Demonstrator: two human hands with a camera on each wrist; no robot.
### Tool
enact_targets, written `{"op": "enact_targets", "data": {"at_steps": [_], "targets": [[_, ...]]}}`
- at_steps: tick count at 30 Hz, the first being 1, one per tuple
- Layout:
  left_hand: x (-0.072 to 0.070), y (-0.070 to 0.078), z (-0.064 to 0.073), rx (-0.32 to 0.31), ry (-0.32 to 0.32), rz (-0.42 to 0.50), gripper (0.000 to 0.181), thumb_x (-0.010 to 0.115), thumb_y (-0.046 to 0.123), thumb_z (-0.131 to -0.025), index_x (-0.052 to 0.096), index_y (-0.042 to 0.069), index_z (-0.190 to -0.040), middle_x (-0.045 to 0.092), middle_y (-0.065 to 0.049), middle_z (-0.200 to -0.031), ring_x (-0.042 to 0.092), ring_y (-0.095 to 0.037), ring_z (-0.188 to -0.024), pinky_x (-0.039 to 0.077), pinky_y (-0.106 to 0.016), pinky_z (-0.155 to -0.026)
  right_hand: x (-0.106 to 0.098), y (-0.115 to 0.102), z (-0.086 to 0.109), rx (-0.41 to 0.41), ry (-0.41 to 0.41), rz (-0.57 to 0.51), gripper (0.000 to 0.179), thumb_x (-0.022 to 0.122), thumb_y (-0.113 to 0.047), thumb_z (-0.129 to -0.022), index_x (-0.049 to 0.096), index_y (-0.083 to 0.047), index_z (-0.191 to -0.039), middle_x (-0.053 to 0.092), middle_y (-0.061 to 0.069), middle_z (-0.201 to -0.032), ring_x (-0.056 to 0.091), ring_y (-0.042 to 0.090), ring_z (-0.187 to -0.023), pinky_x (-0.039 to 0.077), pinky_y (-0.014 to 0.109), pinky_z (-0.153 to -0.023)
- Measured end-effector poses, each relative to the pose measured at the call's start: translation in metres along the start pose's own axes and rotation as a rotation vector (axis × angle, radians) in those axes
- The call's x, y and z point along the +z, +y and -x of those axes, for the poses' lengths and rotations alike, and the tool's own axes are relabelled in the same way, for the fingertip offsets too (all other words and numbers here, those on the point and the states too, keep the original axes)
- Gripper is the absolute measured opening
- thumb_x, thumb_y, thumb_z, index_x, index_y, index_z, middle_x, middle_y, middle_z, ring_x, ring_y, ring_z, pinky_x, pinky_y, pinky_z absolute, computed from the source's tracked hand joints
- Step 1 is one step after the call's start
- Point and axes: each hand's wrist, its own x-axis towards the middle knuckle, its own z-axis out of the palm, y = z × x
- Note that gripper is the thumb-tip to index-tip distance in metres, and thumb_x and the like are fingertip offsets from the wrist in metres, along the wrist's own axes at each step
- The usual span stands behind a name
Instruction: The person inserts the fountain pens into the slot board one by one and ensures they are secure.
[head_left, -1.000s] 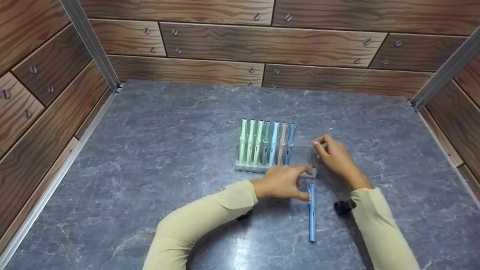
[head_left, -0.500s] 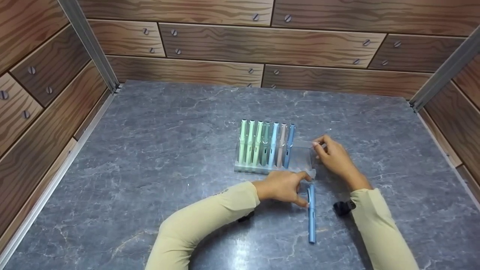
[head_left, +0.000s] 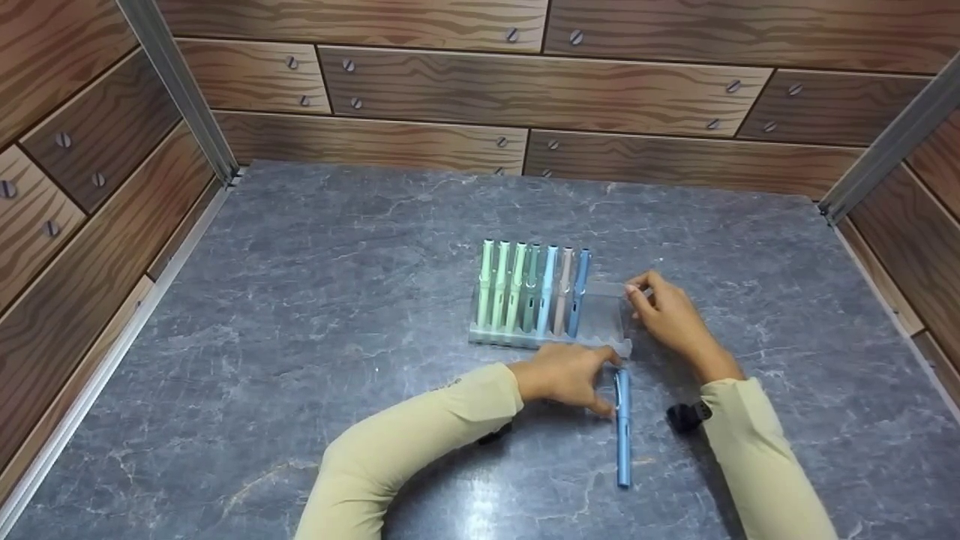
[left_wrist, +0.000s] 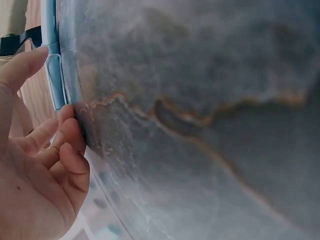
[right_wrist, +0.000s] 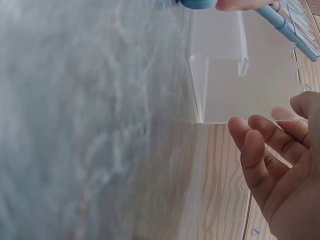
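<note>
A clear plastic pen holder [head_left: 602, 311] stands mid-table, with several capped pens [head_left: 515, 289] in green, blue and brownish tones side by side in its slots; its right end bears none. My right hand [head_left: 673, 319] pinches the holder's right edge between thumb and forefinger, its other fingers loosely bent in the right wrist view. In front of the holder a blue pen [head_left: 624, 442] lies on the table, cap end toward the holder. My left hand [head_left: 566, 373] has thumb and forefinger spread along the pen's cap, the thumb [left_wrist: 30, 65] touching it near the clip.
The grey marbled tabletop [head_left: 337, 262] reaches back to wood-patterned walls [head_left: 480, 82]. Metal posts [head_left: 187, 90] stand at the back corners. A black wrist device [head_left: 686, 415] sits at my right cuff.
My left hand has shifted slightly toward me, its forefinger moving from the holder's front edge to the cap end of the pen. The right hand and the holder stay nearly still.
</note>
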Motion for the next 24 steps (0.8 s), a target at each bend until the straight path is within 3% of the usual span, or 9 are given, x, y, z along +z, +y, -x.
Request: {"op": "enact_targets", "data": {"at_steps": [5, 14, 24], "targets": [[0.003, 0.0006, -0.0025, -0.003, 0.001, -0.022, 0.074, 0.075, 0.058, -0.073, 0.046, 0.037, -0.137, 0.056, 0.012, -0.081, 0.055, -0.008, -0.075, 0.041, -0.025, -0.057, 0.0007, 0.0004, 0.0001, -0.002, 0.003, 0.004, 0.025, 0.047, -0.022, -0.101, 0.057, 0.0, -0.108, 0.065, 0.018, -0.092, 0.06, 0.014, -0.068, 0.045, 0.023, -0.059], [0.0074, 0.004, -0.0041, -0.024, 0.024, -0.065, 0.075, 0.076, 0.059, -0.071, 0.047, 0.035, -0.137, 0.067, 0.009, -0.115, 0.062, -0.012, -0.098, 0.044, -0.029, -0.067, 0.0009, 0.0003, 0.0005, -0.007, 0.017, 0.01, 0.023, 0.048, -0.021, -0.101, 0.057, 0.0, -0.107, 0.065, 0.016, -0.09, 0.058, 0.01, -0.066, 0.044, 0.022, -0.059], [0.0091, 0.0082, -0.0039, -0.038, 0.034, -0.098, 0.069, 0.074, 0.058, -0.073, 0.049, 0.035, -0.133, 0.065, 0.009, -0.121, 0.062, -0.012, -0.099, 0.044, -0.03, -0.069, 0.0001, 0.0008, 0.0, -0.002, 0.002, 0.006, 0.025, 0.047, -0.023, -0.101, 0.057, -0.001, -0.108, 0.065, 0.017, -0.093, 0.06, 0.011, -0.067, 0.045, 0.023, -0.06]]}}
